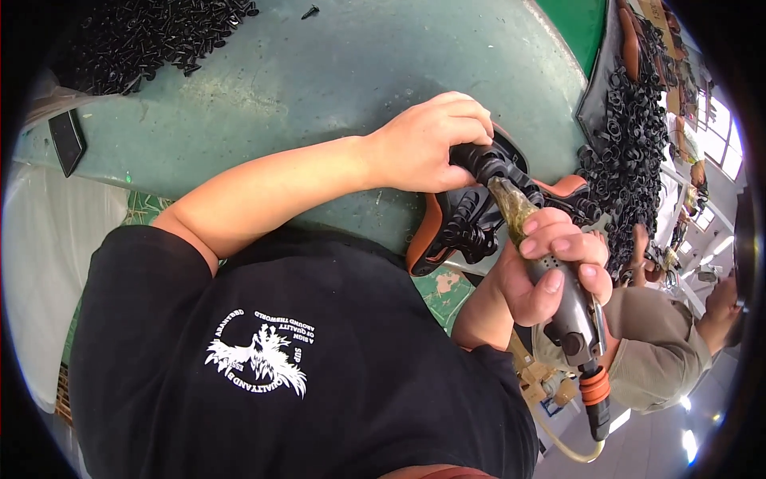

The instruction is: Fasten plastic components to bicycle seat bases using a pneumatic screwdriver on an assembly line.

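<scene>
Green Underfoot, Bright Along the Right

A worn, dull green tabletop [279, 88] spans the upper part of the view, its surface scuffed and speckled, its edges bent by the lens. A brighter green surface [578, 28] shows beyond its upper right edge. Below, the floor [444, 289] is green with a pale worn patch; straw-like scraps [145, 206] litter it at left, near a translucent plastic sheet [36, 279]. At far right, daylight whitens a barred window [720, 132]. Strip lamps [689, 444] glow at lower right, and cardboard boxes [536, 374] stand at lower centre-right.
</scene>
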Tool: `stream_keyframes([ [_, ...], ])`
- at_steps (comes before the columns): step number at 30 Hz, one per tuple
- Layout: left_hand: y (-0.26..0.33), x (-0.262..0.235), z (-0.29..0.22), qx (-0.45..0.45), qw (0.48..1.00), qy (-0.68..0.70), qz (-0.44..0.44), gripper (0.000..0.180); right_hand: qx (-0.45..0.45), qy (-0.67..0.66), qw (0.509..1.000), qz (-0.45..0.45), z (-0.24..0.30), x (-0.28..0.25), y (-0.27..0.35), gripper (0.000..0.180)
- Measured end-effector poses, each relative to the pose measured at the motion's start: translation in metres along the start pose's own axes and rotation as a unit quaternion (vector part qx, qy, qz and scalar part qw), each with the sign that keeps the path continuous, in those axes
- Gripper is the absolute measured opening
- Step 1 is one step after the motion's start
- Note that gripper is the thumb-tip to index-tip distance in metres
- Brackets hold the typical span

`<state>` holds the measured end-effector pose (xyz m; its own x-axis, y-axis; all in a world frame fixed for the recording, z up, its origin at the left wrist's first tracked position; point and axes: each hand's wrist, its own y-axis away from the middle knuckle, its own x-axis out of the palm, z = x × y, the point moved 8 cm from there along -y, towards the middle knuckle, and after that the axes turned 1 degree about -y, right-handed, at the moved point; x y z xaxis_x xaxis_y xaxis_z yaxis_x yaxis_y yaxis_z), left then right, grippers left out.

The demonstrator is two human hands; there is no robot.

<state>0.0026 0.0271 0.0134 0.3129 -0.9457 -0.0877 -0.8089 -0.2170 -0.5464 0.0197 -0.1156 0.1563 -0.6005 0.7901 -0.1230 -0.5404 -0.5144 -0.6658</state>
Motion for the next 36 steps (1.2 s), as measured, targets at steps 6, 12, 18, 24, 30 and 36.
stream_keyframes([
  [6,0.0,-0.001,0.001,-0.019,1.0,0.014,0.012,0.046,-0.021,0.032,0.998,0.053,0.003,0.027,0.0,0.034],
  [12,-0.003,-0.002,-0.002,0.0,1.0,-0.006,0.016,0.045,0.04,-0.014,0.999,0.033,-0.023,0.019,-0.018,0.025],
  [18,-0.001,0.004,-0.007,0.005,0.999,-0.027,0.031,0.041,0.069,-0.019,0.996,0.046,-0.026,0.019,-0.022,0.034],
  [24,0.016,-0.062,-0.039,-0.044,0.985,-0.161,0.045,0.035,0.022,-0.056,0.998,-0.001,0.061,0.003,-0.002,0.03],
  [30,0.006,-0.176,0.009,-0.057,0.782,-0.617,-0.07,0.026,0.04,-0.138,0.988,-0.05,0.055,-0.026,0.007,0.031],
  [36,-0.01,-0.118,-0.002,-0.199,0.966,-0.159,-0.044,0.015,-0.012,-0.17,0.983,-0.074,0.08,-0.058,0.012,0.036],
])
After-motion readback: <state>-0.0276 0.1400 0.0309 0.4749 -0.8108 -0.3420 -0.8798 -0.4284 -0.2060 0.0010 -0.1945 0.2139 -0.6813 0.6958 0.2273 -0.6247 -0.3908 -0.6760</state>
